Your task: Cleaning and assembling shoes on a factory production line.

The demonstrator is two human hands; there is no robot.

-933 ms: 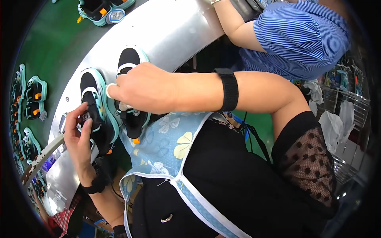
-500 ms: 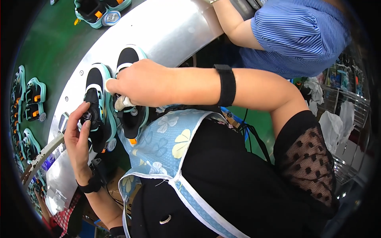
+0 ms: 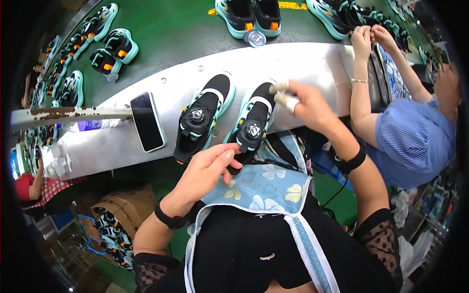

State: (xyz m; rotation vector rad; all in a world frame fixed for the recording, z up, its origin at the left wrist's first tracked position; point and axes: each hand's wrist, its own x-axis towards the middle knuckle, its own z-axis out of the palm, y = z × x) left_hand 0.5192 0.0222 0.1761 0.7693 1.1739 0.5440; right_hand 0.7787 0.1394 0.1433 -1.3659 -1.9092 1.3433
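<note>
Two black sneakers with pale teal soles and round dial closures stand side by side on the metal bench. My left hand (image 3: 207,168) is at the heel end of the right sneaker (image 3: 256,117), its fingers bent and somewhat apart, with the index fingertip by the tongue. Off that sneaker's toe hovers my right hand (image 3: 308,102), fingers stretched leftward and holding nothing visible; pale covers wrap some of its fingertips. The left sneaker (image 3: 202,112) rests untouched, toe pointing away and slightly right.
A phone (image 3: 147,122) lies on the metal bench (image 3: 181,71), beside a worn metal bar (image 3: 73,115). Beyond runs a green surface (image 3: 166,39) with several more sneakers. At the right sits a co-worker in a striped blue shirt (image 3: 415,136). A cardboard box (image 3: 129,207) stands below left.
The view has swung left to right across the bench. My left hand has gone from the left sneaker to the right one's heel; my right hand has come off the right sneaker.
</note>
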